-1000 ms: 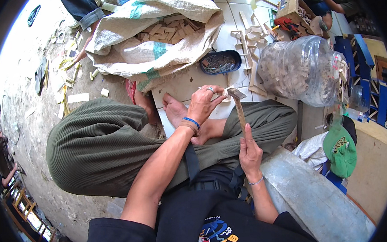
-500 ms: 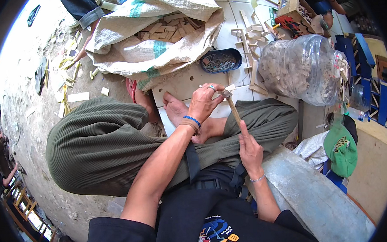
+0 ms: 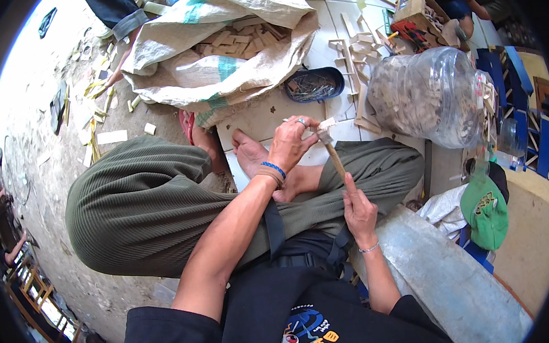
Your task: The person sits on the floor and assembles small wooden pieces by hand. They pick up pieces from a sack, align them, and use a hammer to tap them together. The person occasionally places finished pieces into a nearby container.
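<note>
My right hand [image 3: 360, 213] is closed around the wooden handle of a hammer [image 3: 334, 157]. Its small metal head is up by the fingertips of my left hand [image 3: 290, 146]. Those left fingers are bent and pinch a small pale piece of wood [image 3: 327, 124], whose end sticks out just beyond the hammer head. Most of that piece is hidden under the fingers. Both hands are above my crossed legs, near my bare foot [image 3: 248, 153]. A dark blue oval tray [image 3: 340, 82] of nails lies just beyond them.
A white woven sack [image 3: 160, 53] full of wood offcuts stands open ahead. To the right are a large clear plastic jug [image 3: 417, 97] with wood pieces inside, wooden strips [image 3: 363, 106], a cardboard box [image 3: 410, 9] and a green cap [image 3: 486, 215]. Scraps litter the floor at left; other people are nearby.
The hammer head has shifted slightly back toward me and right, showing more of the pale wood. My right hand has lowered a little with it; my left hand has hardly moved.
</note>
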Demonstrator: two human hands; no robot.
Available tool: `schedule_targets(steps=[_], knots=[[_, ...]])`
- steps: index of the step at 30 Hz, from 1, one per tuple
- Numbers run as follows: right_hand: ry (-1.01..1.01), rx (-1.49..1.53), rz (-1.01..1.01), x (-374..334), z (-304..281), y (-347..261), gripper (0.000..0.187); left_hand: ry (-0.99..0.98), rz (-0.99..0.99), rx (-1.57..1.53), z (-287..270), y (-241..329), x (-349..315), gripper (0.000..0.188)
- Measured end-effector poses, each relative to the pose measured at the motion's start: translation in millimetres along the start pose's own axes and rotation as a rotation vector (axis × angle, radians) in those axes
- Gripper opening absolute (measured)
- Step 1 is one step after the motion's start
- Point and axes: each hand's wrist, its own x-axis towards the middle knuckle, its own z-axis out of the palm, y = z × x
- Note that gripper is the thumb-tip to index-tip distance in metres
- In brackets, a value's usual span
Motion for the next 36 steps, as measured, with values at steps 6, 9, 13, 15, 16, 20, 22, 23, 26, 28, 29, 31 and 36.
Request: schedule_targets(steps=[6,9,13,15,16,20,22,23,26,28,29,31,36], knots=[[0.063,0.028,-0.046,0.2,5.4,7.2,0.07,-0.014,0.013,-0.022,-1.8,0.2,1.3,0.023],[0.094,0.025,-0.033,3.8,10.1,3.7,0.07,-0.007,0.021,0.002,-1.5,0.8,2.1,0.023],[0.168,0.073,-0.043,5.8,9.4,-0.2,0.07,-0.003,-0.004,0.012,-1.9,1.9,0.0,0.021],[0.173,0.104,-0.039,4.0,7.1,-1.3,0.069,0.014,0.004,0.001,-1.4,2.0,0.1,0.021],[0.117,0.085,-0.011,3.1,5.8,-1.1,0.069,0.013,-0.001,-0.002,-0.7,2.0,0.7,0.021],[-0.073,-0.009,0.136,2.8,8.5,0.1,0.07,0.025,0.01,0.02,0.3,1.0,2.5,0.023],[0.127,0.073,0.026,4.3,11.9,1.2,0.069,-0.004,-0.014,0.036,-0.3,0.9,1.2,0.026],[0.219,0.117,-0.015,5.4,13.1,2.2,0.07,0.011,0.012,0.032,-0.2,0.5,1.5,0.024],[0.111,0.049,-0.002,5.0,13.3,3.5,0.069,0.014,0.018,0.031,0.7,0.1,1.2,0.022],[0.097,0.014,0.021,4.2,13.5,3.1,0.069,0.03,0.047,0.025,0.7,-0.4,1.4,0.022],[0.075,-0.004,0.033,5.1,14.2,3.2,0.069,0.023,0.03,0.03,-0.2,-1.0,2.0,0.023],[0.169,0.064,-0.024,5.1,13.1,3.6,0.069,-0.01,-0.007,0.035,-0.9,-0.6,0.4,0.025],[0.075,0.009,0.034,5.4,12.0,4.2,0.071,-0.007,-0.01,0.025,0.1,0.3,0.2,0.023]])
